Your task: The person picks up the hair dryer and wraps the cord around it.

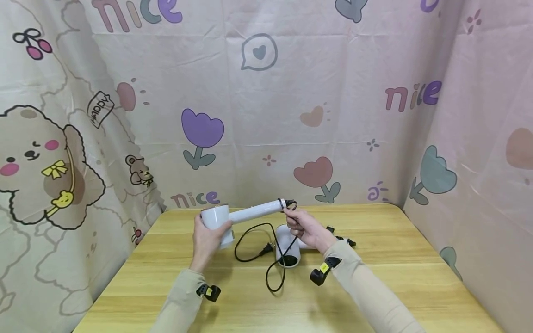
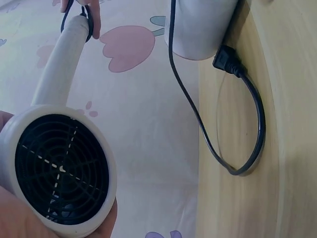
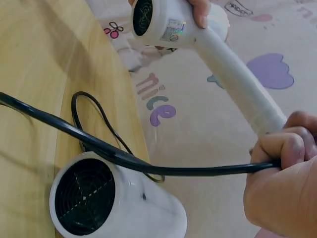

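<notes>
Left of centre in the head view, the left hand [image 1: 207,238] grips the round body of the white hair dryer [image 1: 254,212], thumb on the near side. From there the dryer's long axis runs rightward and slightly up, so its handle end lies to the right of the left hand and right by the right hand; the right hand is the nearer to that end. The dryer is in the air above the wooden table [image 1: 133,286].

Below the handle, near the centre, a black plug [image 1: 266,249] lies at one end of a curve of black cord [image 3: 213,171]; the cord crosses in front of the second hair dryer [image 3: 148,208], which lies on the table, its grille facing the person. More cord loops round the handle's tip. Just right of that tip, the right hand [image 1: 308,229] has its fingers curled on the cord. Beyond it, right of centre, dark cord ends [image 1: 350,242] show, partly hidden by the wrist.

Counted: two hands, both gripping; two hair dryers, one held and one lying; one plug plainly visible; two wrist cameras [image 1: 319,274]. How many cords there are, I cannot tell.
</notes>
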